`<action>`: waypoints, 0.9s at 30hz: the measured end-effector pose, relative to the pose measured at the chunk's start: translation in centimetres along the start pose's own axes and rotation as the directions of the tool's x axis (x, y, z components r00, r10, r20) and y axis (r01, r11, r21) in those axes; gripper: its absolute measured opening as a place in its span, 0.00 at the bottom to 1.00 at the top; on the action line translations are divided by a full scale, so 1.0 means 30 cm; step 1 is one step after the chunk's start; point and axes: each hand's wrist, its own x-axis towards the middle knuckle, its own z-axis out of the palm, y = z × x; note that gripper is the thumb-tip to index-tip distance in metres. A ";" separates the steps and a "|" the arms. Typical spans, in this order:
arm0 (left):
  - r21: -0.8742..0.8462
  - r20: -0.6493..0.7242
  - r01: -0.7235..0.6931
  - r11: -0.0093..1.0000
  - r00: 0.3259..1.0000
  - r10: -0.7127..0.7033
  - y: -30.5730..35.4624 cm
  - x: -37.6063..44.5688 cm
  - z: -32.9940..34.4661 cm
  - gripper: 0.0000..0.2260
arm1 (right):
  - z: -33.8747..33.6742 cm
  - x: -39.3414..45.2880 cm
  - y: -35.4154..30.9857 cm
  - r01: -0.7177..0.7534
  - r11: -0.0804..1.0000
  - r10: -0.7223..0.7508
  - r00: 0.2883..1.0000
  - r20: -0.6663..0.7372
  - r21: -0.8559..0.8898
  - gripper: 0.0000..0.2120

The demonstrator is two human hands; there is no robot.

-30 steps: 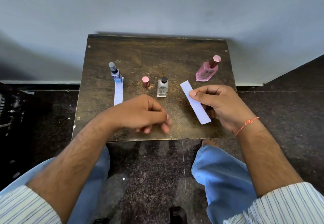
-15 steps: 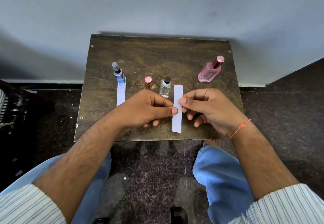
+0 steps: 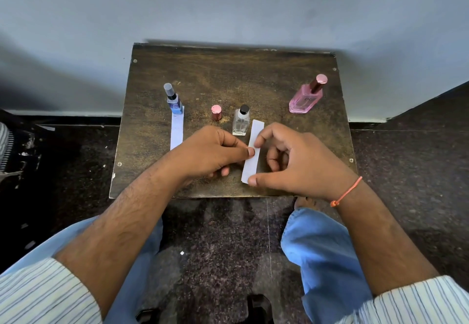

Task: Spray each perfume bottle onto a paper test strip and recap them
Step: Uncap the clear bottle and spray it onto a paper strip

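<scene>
The left hand (image 3: 215, 151) pinches a white paper test strip (image 3: 252, 152) at mid-length; the right hand (image 3: 294, 158) grasps its ends, near the table's (image 3: 330, 131) front edge. Advice: lay it flat, square to the uncapped clear glass bottle (image 3: 241, 123) just behind. The paper is thin and matte; the pink cap (image 3: 216, 112) is a glossy cylinder.

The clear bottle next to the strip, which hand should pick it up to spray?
Probably left. The left hand lies nearest the clear bottle, while the right hand spans the paper strip end to end.
</scene>
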 end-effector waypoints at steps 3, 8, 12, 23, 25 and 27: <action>0.004 0.006 0.001 1.000 1.000 -0.001 0.001 0.005 0.007 0.09 | 0.015 -0.009 -0.020 0.012 0.990 -0.007 0.999 0.037 -0.141 0.34; 0.003 0.028 0.009 1.000 1.000 -0.009 -0.004 0.012 0.013 0.12 | 0.020 -0.013 -0.022 0.016 0.978 -0.008 0.999 0.039 -0.207 0.36; 0.000 0.018 0.027 1.000 0.999 -0.027 -0.007 0.021 0.016 0.12 | 0.032 -0.006 -0.020 0.022 0.970 -0.014 0.999 0.035 -0.241 0.35; 0.017 0.019 0.043 0.999 0.999 -0.043 0.002 0.023 0.014 0.12 | 0.014 0.004 0.013 0.050 0.996 -0.047 0.998 0.041 -0.074 0.31; 0.023 0.021 0.042 0.999 0.999 -0.043 0.003 0.024 0.015 0.11 | 0.012 0.002 0.019 0.056 0.997 -0.054 0.998 0.037 -0.055 0.29; 0.027 0.023 0.044 0.999 0.999 -0.045 0.003 0.024 0.016 0.10 | 0.013 0.004 0.028 0.068 0.997 -0.068 0.997 0.021 -0.025 0.25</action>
